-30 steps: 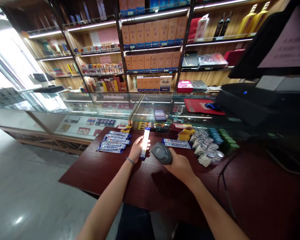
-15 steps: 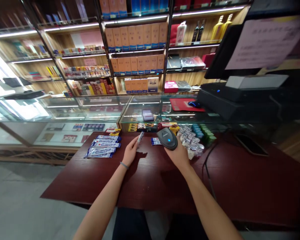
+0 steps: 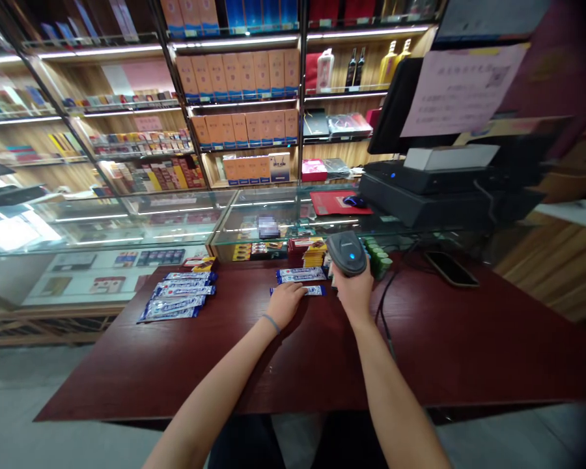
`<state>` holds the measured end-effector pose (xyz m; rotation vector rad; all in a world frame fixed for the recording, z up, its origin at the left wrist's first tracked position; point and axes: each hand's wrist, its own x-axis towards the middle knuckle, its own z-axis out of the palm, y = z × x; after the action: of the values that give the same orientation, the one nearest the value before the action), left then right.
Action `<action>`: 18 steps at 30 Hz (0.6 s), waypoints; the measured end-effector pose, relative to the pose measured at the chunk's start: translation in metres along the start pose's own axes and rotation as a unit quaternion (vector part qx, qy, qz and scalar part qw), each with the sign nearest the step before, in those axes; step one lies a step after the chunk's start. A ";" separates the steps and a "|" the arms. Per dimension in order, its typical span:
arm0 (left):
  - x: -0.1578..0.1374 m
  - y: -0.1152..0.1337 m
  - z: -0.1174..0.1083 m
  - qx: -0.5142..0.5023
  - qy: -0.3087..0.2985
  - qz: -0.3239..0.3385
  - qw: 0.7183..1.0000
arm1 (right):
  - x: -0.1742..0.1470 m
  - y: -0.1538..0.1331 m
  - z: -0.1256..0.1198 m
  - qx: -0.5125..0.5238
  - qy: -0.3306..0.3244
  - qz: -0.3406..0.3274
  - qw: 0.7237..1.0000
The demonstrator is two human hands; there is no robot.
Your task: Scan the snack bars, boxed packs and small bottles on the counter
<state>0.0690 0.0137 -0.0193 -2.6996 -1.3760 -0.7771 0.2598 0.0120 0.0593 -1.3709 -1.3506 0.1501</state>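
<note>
In the head view my left hand [image 3: 286, 305] rests low over the tabletop, its fingers closed on a long blue-and-white wrapped packet [image 3: 315, 290] lying flat on the wood. Just beyond it lie similar packets [image 3: 300, 275]. My right hand [image 3: 355, 293] grips a dark barcode scanner [image 3: 346, 253] with a lit blue light, held above the table. The scanner hides much of the small jars behind it. On the left, a fanned pile of more blue-and-white packets [image 3: 178, 296] is spread over the table.
The dark red table [image 3: 215, 365] meets a glass display counter [image 3: 254, 208]. Yellow boxes [image 3: 314, 254] and green-topped cans [image 3: 379, 259] stand along the back. A black cable [image 3: 383, 312] runs down beside my right arm, left of a phone [image 3: 452, 268]. A monitor [image 3: 395, 107] stands at right.
My left hand has brought its packet rightward and down onto the table near the other packets. The scanner has shifted right over the jars. The whole view has turned slightly right.
</note>
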 end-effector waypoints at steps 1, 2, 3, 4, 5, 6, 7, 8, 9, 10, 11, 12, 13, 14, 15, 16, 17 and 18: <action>0.005 0.001 0.001 0.002 -0.004 -0.002 1.000 | 0.000 -0.001 0.000 0.014 0.020 0.018 1.000; 0.009 0.002 0.002 0.005 -0.009 -0.002 1.000 | 0.001 -0.002 0.000 0.025 0.035 0.034 0.998; 0.013 0.003 0.002 0.010 -0.014 0.000 1.000 | 0.001 -0.004 0.000 0.032 0.042 0.047 0.998; 0.017 0.003 0.003 0.015 -0.019 0.005 1.000 | 0.001 -0.004 0.000 0.033 0.038 0.052 0.997; 0.020 0.003 0.004 0.020 -0.021 0.009 1.000 | 0.001 -0.005 0.000 0.032 0.036 0.055 0.997; 0.023 0.003 0.006 0.024 -0.020 0.011 0.999 | 0.001 -0.005 -0.001 0.031 0.034 0.059 0.997; 0.025 0.003 0.008 0.027 -0.019 0.012 0.999 | 0.001 -0.005 -0.001 0.031 0.033 0.062 0.997; 0.026 0.002 0.010 0.030 -0.017 0.010 0.999 | 0.001 -0.005 -0.002 0.031 0.033 0.065 0.997; 0.027 0.002 0.013 0.034 -0.016 0.006 0.999 | 0.002 -0.005 -0.002 0.030 0.035 0.069 0.997; 0.027 0.001 0.015 0.038 -0.014 0.001 0.999 | 0.002 -0.004 -0.002 0.028 0.037 0.073 0.996; 0.026 0.000 0.017 0.041 -0.013 -0.003 0.999 | 0.002 -0.004 -0.002 0.026 0.041 0.077 0.996; 0.026 -0.001 0.018 0.043 -0.012 -0.007 0.999 | 0.002 -0.004 -0.002 0.025 0.044 0.079 0.996; 0.025 -0.001 0.019 0.044 -0.012 -0.010 0.999 | 0.002 -0.003 -0.002 0.026 0.047 0.081 0.995; 0.024 -0.002 0.020 0.044 -0.012 -0.013 0.999 | 0.002 -0.003 -0.001 0.028 0.048 0.081 0.995; 0.024 -0.002 0.019 0.043 -0.011 -0.016 0.999 | 0.002 -0.003 -0.001 0.030 0.049 0.080 0.995; 0.023 -0.001 0.019 0.041 -0.010 -0.018 0.999 | 0.002 -0.002 0.000 0.033 0.048 0.078 0.995; 0.023 -0.001 0.018 0.039 -0.008 -0.019 0.999 | 0.002 -0.002 0.001 0.036 0.048 0.075 0.995; 0.023 -0.001 0.018 0.037 -0.007 -0.020 0.999 | 0.002 -0.002 0.002 0.040 0.047 0.070 0.996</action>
<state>0.0871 0.0355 -0.0249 -2.6340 -1.4358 -0.6963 0.2583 0.0141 0.0611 -1.3880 -1.1593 0.2281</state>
